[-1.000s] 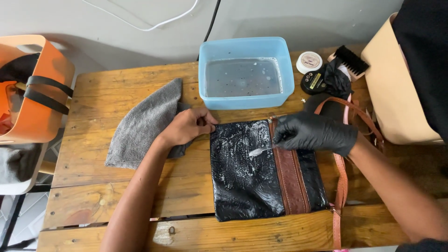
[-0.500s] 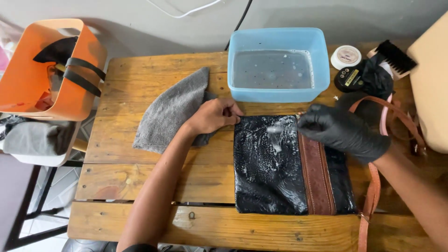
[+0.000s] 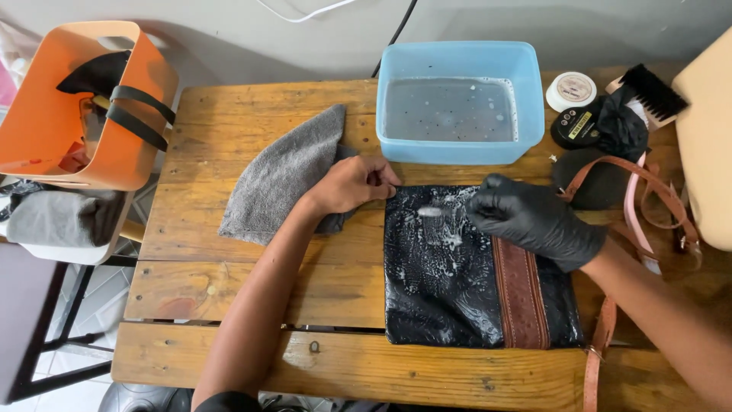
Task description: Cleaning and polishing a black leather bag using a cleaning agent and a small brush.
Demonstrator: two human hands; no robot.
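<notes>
**A:** While the bare left hand [image 3: 357,183] pins the top left corner of a black bag [image 3: 457,267], fingers curled closed on its edge, what is the gloved one doing?

**B:** The right hand [image 3: 534,217], in a black glove, is closed around a small brush, its pale head [image 3: 429,211] touching the wet, soapy upper panel. The bag lies flat at the front middle of the wooden table [image 3: 252,282], brown band [image 3: 521,294] toward its right.

**A:** How would that scrubbing go best?

**B:** Short, light strokes, I'd judge, with the corner held firm so the bag can't slide (the suds look slippery).

**A:** And around it?

**B:** A grey cloth [image 3: 282,175] partly under the left wrist; the brown strap [image 3: 633,191] loops just right of the glove and could snag the sleeve. Behind, a blue tub of water [image 3: 460,103] sits close, easily knocked. Further right, a round tin [image 3: 570,90] and black brush [image 3: 652,91]; far left, an orange basket [image 3: 69,114].
</notes>
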